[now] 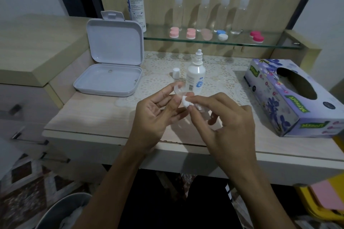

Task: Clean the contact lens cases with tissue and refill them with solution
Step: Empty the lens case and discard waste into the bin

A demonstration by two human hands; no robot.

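My left hand (160,111) holds a clear contact lens case (179,89) between thumb and fingertips above the table's front. My right hand (225,117) pinches a small wad of white tissue (186,101) and presses it against the case. Just behind them a small solution bottle (195,76) stands uncapped, its white cap (176,73) beside it on the left. Several coloured lens cases sit on the glass shelf (270,44): two pink ones (174,32) (191,33), a blue and white one (221,34), a magenta one (257,36).
An open grey plastic box (111,69) stands at the left of the table. A tissue box (290,96) lies at the right. A tall solution bottle (135,3) and several clear bottles (225,15) stand at the back. A bin (63,212) is on the floor, lower left.
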